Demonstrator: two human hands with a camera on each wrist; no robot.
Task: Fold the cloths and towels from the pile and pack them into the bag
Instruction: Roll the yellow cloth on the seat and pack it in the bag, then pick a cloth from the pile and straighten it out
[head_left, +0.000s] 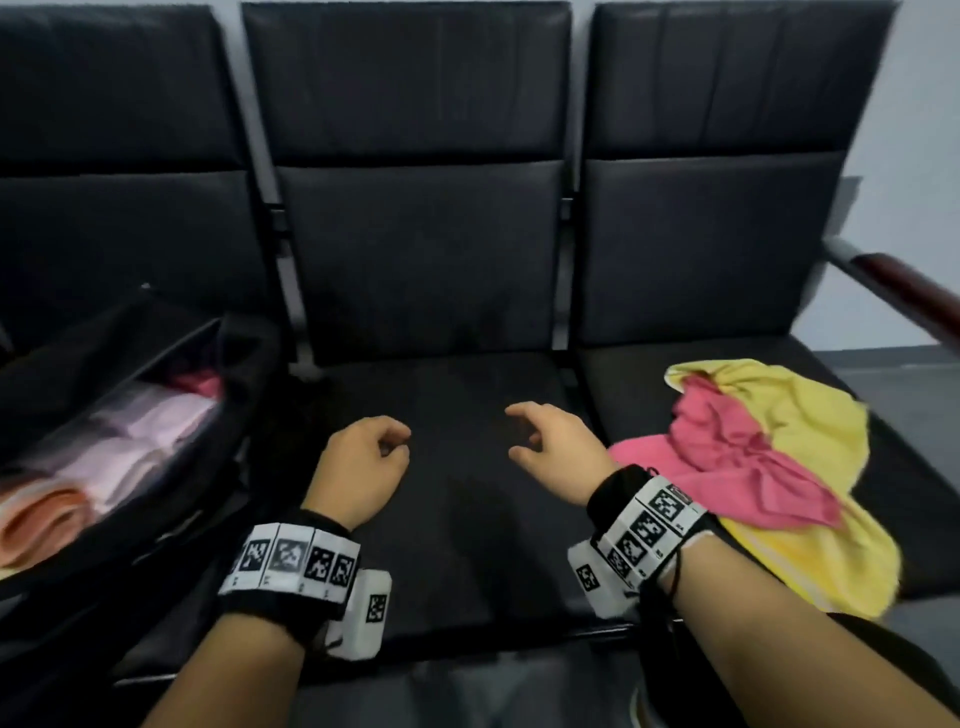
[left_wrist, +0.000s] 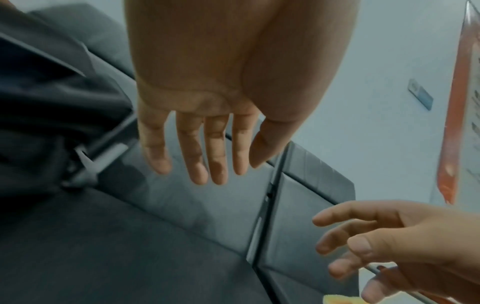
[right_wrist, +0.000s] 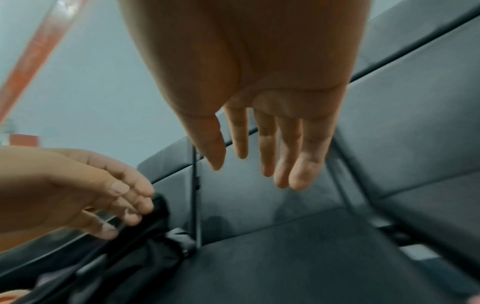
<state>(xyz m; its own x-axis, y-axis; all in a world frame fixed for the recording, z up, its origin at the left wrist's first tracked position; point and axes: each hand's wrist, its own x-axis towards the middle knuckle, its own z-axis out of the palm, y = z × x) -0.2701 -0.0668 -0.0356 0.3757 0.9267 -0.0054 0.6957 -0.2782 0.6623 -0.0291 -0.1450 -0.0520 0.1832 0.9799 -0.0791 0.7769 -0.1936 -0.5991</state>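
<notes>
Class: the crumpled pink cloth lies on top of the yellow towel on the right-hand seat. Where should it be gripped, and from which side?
Probably pinch the pink cloth at its raised, bunched folds, coming from above with the right hand, which is nearest and empty. It lies uppermost on the yellow towel, so it should lift clear.

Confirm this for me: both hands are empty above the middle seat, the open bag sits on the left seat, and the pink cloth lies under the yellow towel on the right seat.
Not quite. The head view shows the pink cloth lying on top of the yellow towel, not under it. The rest holds: left hand and right hand are empty above the middle seat, and the open bag sits on the left seat.
</notes>
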